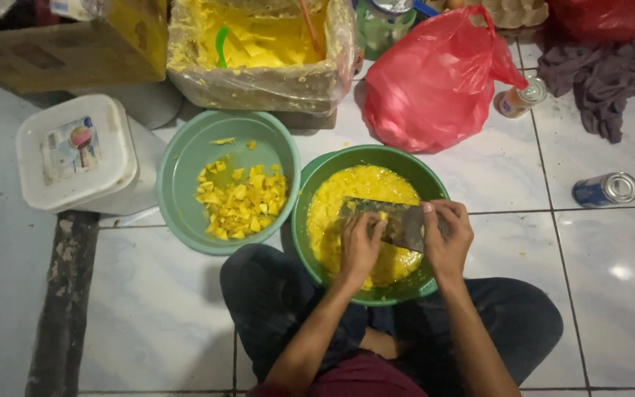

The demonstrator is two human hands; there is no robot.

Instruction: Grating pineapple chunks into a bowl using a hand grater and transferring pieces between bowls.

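A dark green bowl (316, 176) rests between my knees, holding grated yellow mash (354, 192). Across it lies a flat metal grater (398, 220). My right hand (446, 239) grips the grater's right end. My left hand (360, 242) presses a small yellow piece against the grater's face, fingers curled around it. To the left stands a light green bowl (185, 158) with several yellow chunks (242, 200).
A white lidded tub (71, 153) sits far left. Behind are a plastic-lined box of yellow material (259, 51), a cardboard box (60, 48), a red plastic bag (435, 81), two cans (605, 189) (521, 98), a grey cloth (604, 73). White tiled floor (516, 169) lies all around.
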